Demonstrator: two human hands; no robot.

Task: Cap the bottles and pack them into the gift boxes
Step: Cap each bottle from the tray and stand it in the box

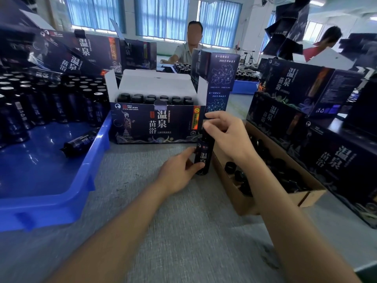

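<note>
On a grey table point(163, 231), my left hand point(179, 172) grips the lower half of a dark labelled bottle point(204, 158), thumb and fingers wrapped round it. My right hand point(226, 135) curls its fingers over the bottle's top; whatever sits under those fingers is hidden from me. The bottle stands upright at the table surface, just in front of the right corner of the open gift box point(155, 125), and I cannot tell whether its base touches down.

Just right of the bottle, a brown cardboard carton point(265, 203) holds loose black caps point(230, 166). At left, a blue plastic tray point(51, 190) carries one bottle lying on its side point(79, 142) and, further back, rows of standing bottles point(51, 103) with silvery tops.

The open gift box, flaps raised, shows two rows of black-capped bottles point(155, 99) inside. Along the right side, closed gift boxes point(306, 88) are stacked; more lean and pile behind the tray at left, and one upended box point(216, 72) stands behind the open one.

Across the table a person in a pale shirt point(189, 52) sits with an arm stretched out, and a second person point(328, 39), in red, is at far right. The back wall is lined with windows point(161, 15) hung with blue blinds.
</note>
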